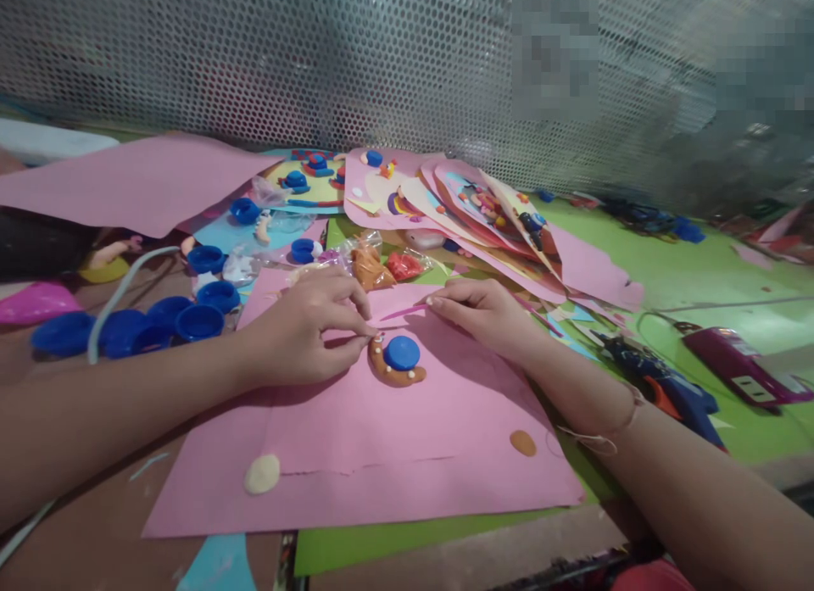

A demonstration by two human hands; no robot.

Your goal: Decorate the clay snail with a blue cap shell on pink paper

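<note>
A brown clay snail body [399,376] with small pale dots curves around a round blue cap [403,353] on the pink paper [381,430]. My left hand [311,324] has its thumb and forefinger pinched together at the snail's upper left end; anything between the fingertips is too small to make out. Across from it, my right hand [476,307] is closed around the end of a thin magenta stick [407,310], which points left above the blue cap. A pale speck shows at the right fingertips. A cream clay disc [262,474] and a tan one [522,443] lie lower on the paper.
Several blue caps [199,322] stand at the left. Behind my hands lie bags of orange clay [370,266] and red clay [405,265]. Decorated paper sheets [438,197] pile up at the back. A glue gun [667,383] and a magenta power box [744,366] are at the right.
</note>
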